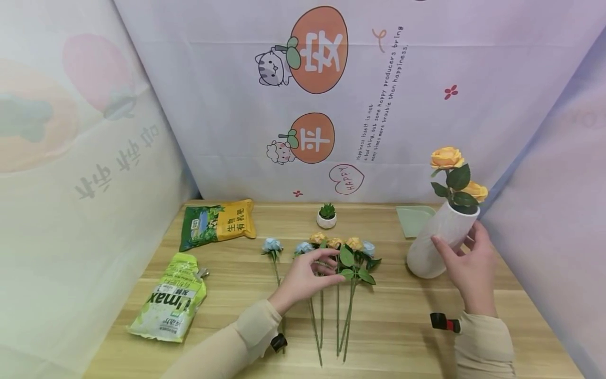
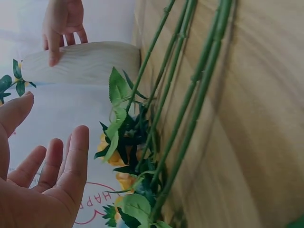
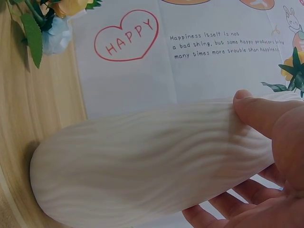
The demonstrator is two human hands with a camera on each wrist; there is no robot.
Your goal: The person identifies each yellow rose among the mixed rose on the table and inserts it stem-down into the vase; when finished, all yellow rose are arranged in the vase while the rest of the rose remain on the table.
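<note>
Your right hand (image 1: 471, 263) grips the white vase (image 1: 437, 242) near its mouth, at the right of the worktop (image 1: 388, 326), with the thumb on one side and fingers round the other. Your left hand (image 1: 310, 273) holds nothing; its fingers are loosely spread over the yellow and blue flowers (image 1: 354, 243) lying mid-worktop. I'd pinch just one stem (image 1: 338, 316) between thumb and forefinger, below the leaves (image 1: 347, 257), since the heads crowd together and foliage could snag a neighbour. Raise it clear before carrying it sideways. Meanwhile, steady the vase's base against the worktop: tall and narrow, it probably tips easily.

The vase is a long cylinder with a rounded foot, its matt side rippled with wavy ridges that should give your thumb purchase. Two yellow roses (image 1: 447, 158) stand in it. The stems are thin, green and knobbly, likely plastic; the petals look ruffled, perhaps fabric, and the leaves have toothed edges. The worktop shows pale, streaked wood grain.
</note>
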